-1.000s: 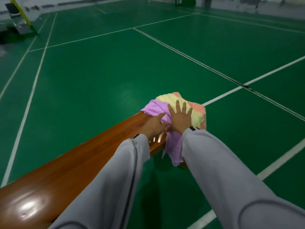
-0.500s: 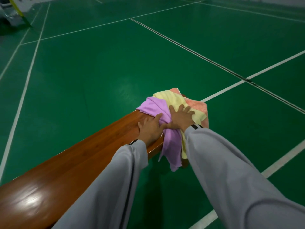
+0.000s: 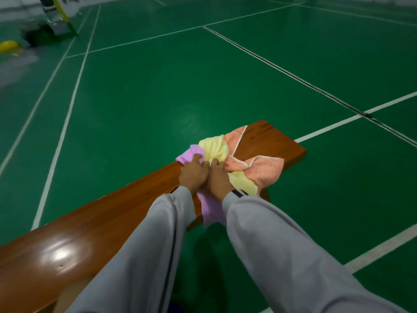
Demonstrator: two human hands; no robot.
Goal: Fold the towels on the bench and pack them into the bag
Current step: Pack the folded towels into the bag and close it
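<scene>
here, the left hand [image 3: 193, 175] has its fingers curled down over a bunched fold of the crumpled purple towel of soft cloth [image 3: 190, 154], gripping it at the far-left edge of the long glossy brown wooden bench [image 3: 108, 222]. the right hand [image 3: 218, 180] lies tight against it, side touching side, with its fingers bent into the pale yellow towel of thin cloth [image 3: 214, 149], pinching up a ridge of it

the purple towel runs beneath both hands and hangs off the near-right edge of the bench, between the two loose grey sleeves [image 3: 282, 256]. the yellow towel sits just far of the right hand and shows again to its right, by the wrist. the salmon-pink towel with a pale hem [image 3: 259, 170] lies right of the right hand, partly under the yellow one, and spreads towards the bench's far end, where bare wood shows; one corner droops over the near-right edge

the fingertips of both hands are sunk in cloth, so how deep each grip goes cannot be told. the stretch of purple towel under the palms is hidden. the bench's near end is cut off by the frame. on the green court floor with white lines [image 3: 158, 86], the shapes at far left are too blurred to name
</scene>
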